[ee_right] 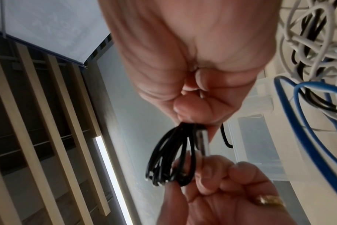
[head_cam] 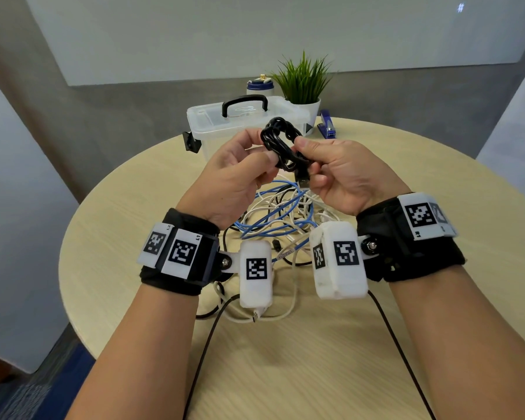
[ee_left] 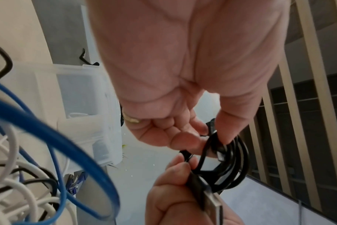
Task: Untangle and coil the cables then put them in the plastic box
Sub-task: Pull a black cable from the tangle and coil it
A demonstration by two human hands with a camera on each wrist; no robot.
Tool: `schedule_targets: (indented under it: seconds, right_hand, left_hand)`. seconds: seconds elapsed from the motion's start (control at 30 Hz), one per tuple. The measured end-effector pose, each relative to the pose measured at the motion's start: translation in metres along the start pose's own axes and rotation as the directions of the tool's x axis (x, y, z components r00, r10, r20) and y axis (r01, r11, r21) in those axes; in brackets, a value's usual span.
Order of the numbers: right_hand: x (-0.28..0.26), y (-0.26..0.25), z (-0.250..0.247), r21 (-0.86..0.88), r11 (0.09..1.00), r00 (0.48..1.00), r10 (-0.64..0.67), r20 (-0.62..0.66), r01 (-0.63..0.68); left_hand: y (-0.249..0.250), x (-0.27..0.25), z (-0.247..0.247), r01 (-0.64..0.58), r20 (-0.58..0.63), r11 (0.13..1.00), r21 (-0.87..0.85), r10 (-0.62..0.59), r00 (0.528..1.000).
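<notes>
A: Where's the black cable [head_cam: 281,145]?
B: Coiled, pinched between left hand [head_cam: 234,177] and right hand [head_cam: 350,174], held over the tangled cables [head_cam: 281,213].
A: The plastic box [head_cam: 225,122]?
B: Lid shut, behind them on the table [head_cam: 376,328].

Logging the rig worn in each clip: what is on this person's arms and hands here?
Bare forearms, no sleeves. Each wrist carries a black fabric band with white plates bearing black-and-white square tags. A white camera housing, also tagged, is bolted on inside each wrist. A thin black lead trails from each unit toward the person. The left hand wears a gold ring.
</notes>
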State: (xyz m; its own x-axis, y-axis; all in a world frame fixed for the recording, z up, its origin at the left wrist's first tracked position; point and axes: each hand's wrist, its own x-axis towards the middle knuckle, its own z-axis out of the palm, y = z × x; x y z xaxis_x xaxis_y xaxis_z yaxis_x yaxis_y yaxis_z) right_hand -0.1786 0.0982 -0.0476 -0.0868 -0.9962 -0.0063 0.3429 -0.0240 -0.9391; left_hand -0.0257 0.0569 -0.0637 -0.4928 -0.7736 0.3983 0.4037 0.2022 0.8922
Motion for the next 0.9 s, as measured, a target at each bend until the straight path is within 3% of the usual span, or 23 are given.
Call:
schedule_targets:
  seconds: [0.17, 0.5, 0.6, 0.73, 0.9]
  right_hand:
    - [-0.0009, -0.0001, 0.0002, -0.006, 1.0, 1.0, -0.03, -0.004, 0.03]
    - [-0.0007, 0.0022, 0.0043, -0.041, 0.993, 0.993, -0.113, -0.024, 0.112]
    - [-0.0011, 0.0033, 0.0041, -0.081, 0.986, 0.988, -0.149, -0.038, 0.146]
    - [0.0009, 0.0052, 0.0045, -0.144, 0.972, 0.979, -0.196, -0.059, 0.186]
    - [0.0022, 0.0069, 0.0027, -0.206, 0.948, 0.961, -0.265, -0.082, 0.243]
  left_hand:
    - [0.0001, -0.0007, 0.002, 0.013, 0.026, 0.999, 0.039, -0.014, 1.0]
    - [0.0049, -0.0033, -0.0045, 0.068, 0.025, 0.993, -0.092, -0.066, 0.997]
    - [0.0055, -0.0018, -0.0026, 0.081, -0.046, 0.996, -0.032, -0.082, 0.996]
    - [0.0077, 0.0005, -0.0037, 0.147, -0.094, 0.988, -0.055, -0.152, 0.984]
    - [0.0087, -0.0007, -0.0045, 0.237, -0.063, 0.971, -0.007, -0.237, 0.969]
